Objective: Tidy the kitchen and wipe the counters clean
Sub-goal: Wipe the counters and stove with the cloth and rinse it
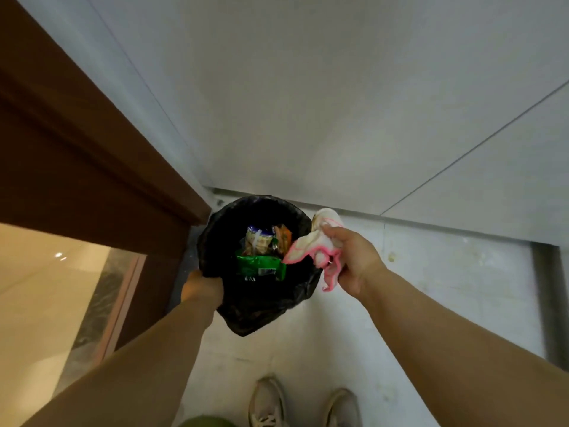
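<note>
The left hand (200, 286) grips the black trash bag (264, 306) edge; the right hand (351, 257) fingers squeeze a pink-edged cloth (314, 248)

Glossy black plastic bin bag (264, 306), soft cloth rag (311, 245) w/ pink edging, matt wood door frame (92, 167).

I count one black bin bag (261, 306), one pink-edged cloth (311, 248), one green wrapper (261, 262) — other packets inside too jumbled to count — two hands, two shoes
</note>
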### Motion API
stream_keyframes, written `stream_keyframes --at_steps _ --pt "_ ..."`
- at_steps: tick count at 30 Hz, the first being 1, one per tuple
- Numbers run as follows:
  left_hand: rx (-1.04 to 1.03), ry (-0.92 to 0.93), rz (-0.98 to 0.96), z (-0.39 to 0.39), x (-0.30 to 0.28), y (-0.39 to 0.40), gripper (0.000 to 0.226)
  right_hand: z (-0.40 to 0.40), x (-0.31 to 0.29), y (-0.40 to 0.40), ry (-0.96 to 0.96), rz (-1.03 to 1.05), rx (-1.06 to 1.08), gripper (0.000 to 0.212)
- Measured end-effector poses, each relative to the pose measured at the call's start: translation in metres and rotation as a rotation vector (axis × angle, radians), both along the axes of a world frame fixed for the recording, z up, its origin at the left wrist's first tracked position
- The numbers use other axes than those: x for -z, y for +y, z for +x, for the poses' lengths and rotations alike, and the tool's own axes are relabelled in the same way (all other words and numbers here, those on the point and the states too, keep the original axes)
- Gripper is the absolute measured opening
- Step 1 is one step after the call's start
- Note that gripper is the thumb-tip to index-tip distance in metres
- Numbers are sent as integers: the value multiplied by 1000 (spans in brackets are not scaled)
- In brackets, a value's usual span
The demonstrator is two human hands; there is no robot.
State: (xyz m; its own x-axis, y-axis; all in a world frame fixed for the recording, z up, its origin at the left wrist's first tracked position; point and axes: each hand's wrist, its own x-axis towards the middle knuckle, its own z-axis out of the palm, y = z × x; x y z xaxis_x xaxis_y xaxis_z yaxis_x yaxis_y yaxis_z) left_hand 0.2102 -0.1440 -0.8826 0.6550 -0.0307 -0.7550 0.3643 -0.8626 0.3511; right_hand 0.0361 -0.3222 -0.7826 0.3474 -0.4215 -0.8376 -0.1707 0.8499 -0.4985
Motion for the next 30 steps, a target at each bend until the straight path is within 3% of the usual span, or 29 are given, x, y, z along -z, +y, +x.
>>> stream_keyframes --at_steps 6,12,15,18,21,22,26,28,30 --pt "13 -45 53 24 42 -6 36 17 38 -8 13 20 18 17" --pt "213 -28 223 18 20 -20 62 16 37 -14 64 38 -28 26" --pt "421 -16 334 -1 -39 -35 66 7 -10 -15 76 41 -50 30" --pt "387 26 217 -19 -109 -57 66 -6 -74 -14 49 16 -42 32" --pt "411 191 -75 -47 -198 -84 17 -27 -149 -17 45 -60 -56 31" --pt "393 272 -171 -58 -236 -95 12 -36 -181 -19 56 -98 -64 25" --pt "487 514 -339 -106 -379 -136 38 -79 -302 -33 82 -294 -48 16" --pt "613 540 -363 -129 -433 -153 45 -103 -352 -36 83 -363 -23 15" --pt "744 496 -405 -158 -482 -170 37 -132 -399 -39 97 -429 53 15"
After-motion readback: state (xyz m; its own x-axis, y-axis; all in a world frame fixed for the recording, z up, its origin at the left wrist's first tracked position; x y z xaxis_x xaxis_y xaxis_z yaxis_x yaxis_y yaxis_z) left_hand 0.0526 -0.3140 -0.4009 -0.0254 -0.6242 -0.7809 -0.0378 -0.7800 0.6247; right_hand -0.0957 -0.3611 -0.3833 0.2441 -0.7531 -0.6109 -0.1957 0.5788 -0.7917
